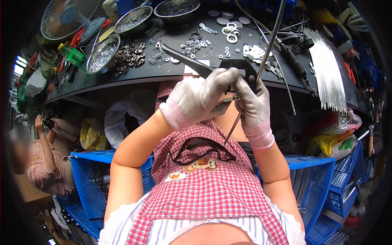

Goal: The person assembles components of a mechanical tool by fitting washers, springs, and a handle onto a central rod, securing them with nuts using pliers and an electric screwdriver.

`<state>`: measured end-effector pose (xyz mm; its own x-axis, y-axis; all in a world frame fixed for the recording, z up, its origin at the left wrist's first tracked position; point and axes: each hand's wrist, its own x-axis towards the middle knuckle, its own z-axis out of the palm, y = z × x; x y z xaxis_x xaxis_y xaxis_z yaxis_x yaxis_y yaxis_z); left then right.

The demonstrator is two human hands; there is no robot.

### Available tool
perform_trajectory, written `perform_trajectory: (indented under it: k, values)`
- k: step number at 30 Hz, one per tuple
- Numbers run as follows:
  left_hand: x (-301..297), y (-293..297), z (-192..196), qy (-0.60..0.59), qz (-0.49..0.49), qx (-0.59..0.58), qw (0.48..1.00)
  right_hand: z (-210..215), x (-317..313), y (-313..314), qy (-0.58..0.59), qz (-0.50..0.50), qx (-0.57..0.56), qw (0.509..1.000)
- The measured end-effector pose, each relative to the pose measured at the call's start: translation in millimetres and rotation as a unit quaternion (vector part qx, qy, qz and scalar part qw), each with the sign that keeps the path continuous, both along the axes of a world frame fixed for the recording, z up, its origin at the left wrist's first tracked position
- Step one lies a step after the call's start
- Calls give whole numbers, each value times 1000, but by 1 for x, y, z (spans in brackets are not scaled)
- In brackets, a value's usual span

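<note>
In front of my apron, both of my hands wear grey gloves with pink cuffs. My left hand (200, 94) is closed on a black metal part (236, 64), and a long curved black lever (183, 58) sticks out of it to the upper left. From the other side, my right hand (255, 104) grips the same part, its fingers wrapped about the edge. A long thin metal rod (271, 43) runs slantwise past the right fingers, from the table top down to my lap. The gloves hide where the rod and the part meet.
On the black table (134, 79) lie piles of dark metal pieces (131, 57), springs (154, 36), washers (232, 32) and a bundle of silvery rods (328, 73). Metal bowls (103, 54) of small parts stand at the left. Blue crates (92, 183) flank me; another person (49, 159) sits at the left.
</note>
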<state>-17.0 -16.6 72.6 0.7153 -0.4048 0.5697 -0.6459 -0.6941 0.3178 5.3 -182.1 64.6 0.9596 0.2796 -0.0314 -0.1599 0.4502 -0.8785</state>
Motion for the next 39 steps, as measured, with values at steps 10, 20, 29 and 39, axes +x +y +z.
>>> perform_trajectory:
  k: [10, 20, 29, 39]
  values:
    - [-1, 9, 3, 14, -23, -42, 999, -3, 9, -28, -79, 88, -15, 993]
    - [-30, 32, 1, 377, -376, -728, 431, -14, 14, -93, -441, -99, -307, 837]
    - [-38, 32, -2, 381, -485, -709, 342, -24, -3, -130, -525, -117, -434, 723]
    - [-35, 17, -4, 425, -426, -706, 372, 4, 24, -141, -626, -123, -480, 602]
